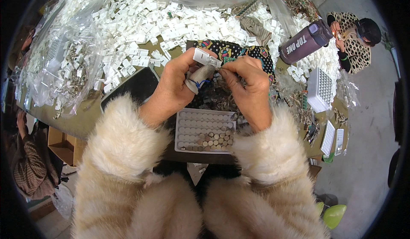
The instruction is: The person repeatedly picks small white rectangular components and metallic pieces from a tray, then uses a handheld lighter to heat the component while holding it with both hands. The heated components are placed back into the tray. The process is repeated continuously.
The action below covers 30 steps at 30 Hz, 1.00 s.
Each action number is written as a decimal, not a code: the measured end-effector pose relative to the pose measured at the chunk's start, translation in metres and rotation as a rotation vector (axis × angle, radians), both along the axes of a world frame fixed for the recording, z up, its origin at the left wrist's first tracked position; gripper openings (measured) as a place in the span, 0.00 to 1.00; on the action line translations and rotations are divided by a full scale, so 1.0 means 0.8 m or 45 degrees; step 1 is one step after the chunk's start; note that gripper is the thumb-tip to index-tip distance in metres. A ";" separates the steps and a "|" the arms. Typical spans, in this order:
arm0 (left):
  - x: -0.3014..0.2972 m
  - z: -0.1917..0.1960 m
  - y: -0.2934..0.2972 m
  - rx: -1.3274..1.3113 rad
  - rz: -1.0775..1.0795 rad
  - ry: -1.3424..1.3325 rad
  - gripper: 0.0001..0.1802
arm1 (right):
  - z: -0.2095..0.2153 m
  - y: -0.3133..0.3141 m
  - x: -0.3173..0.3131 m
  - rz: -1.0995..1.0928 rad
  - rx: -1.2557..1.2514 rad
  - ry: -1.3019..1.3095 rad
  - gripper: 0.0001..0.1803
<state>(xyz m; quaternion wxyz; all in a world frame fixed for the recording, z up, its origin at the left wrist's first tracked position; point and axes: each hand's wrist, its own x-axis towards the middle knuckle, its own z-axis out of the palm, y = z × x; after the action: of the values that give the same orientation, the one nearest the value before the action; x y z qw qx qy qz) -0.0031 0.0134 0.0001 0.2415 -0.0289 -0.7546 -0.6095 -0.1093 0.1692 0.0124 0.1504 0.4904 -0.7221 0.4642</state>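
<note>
Head view has us gripping a small white plastic piece (200, 56) in our left hand (171, 85), held up over the table, with a gray finger cover (201, 76) tied in blue string on that hand. Our right hand (253, 85) has thumb and finger pinched together at the piece's end — can't tell what's between them, honestly. Just below sits a pale tray (177, 130) partly filled with round metal discs (218, 140). Beyond our hands there's a huge white heap (183, 23) — plus a purple bottle (299, 45) off to the right.
</note>
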 end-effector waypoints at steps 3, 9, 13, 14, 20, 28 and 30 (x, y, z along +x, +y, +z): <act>-0.001 -0.003 0.002 0.012 0.085 -0.037 0.22 | -0.003 0.000 -0.001 0.083 -0.041 0.034 0.09; -0.001 -0.002 -0.006 0.897 -0.145 -0.206 0.15 | -0.003 -0.001 -0.003 0.117 -0.046 -0.032 0.08; -0.002 0.001 -0.006 1.014 -0.243 -0.250 0.16 | -0.001 0.000 -0.003 0.116 -0.053 -0.032 0.09; -0.002 0.002 -0.005 0.925 -0.201 -0.280 0.16 | 0.000 0.000 -0.002 0.083 -0.044 -0.008 0.09; -0.002 -0.001 0.004 0.393 -0.034 -0.136 0.15 | 0.003 0.003 0.003 0.047 -0.054 -0.042 0.10; -0.003 -0.006 0.004 0.238 -0.009 0.001 0.16 | 0.004 0.005 0.004 -0.028 0.065 -0.237 0.10; 0.001 -0.003 0.002 0.444 -0.095 -0.100 0.15 | 0.004 0.007 0.005 0.070 0.036 -0.921 0.09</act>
<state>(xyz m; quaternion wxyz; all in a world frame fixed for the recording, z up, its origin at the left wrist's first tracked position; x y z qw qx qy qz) -0.0027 0.0147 -0.0025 0.1902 0.0092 -0.6448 -0.7402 -0.1055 0.1748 0.0159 -0.1341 0.3158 -0.7216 0.6014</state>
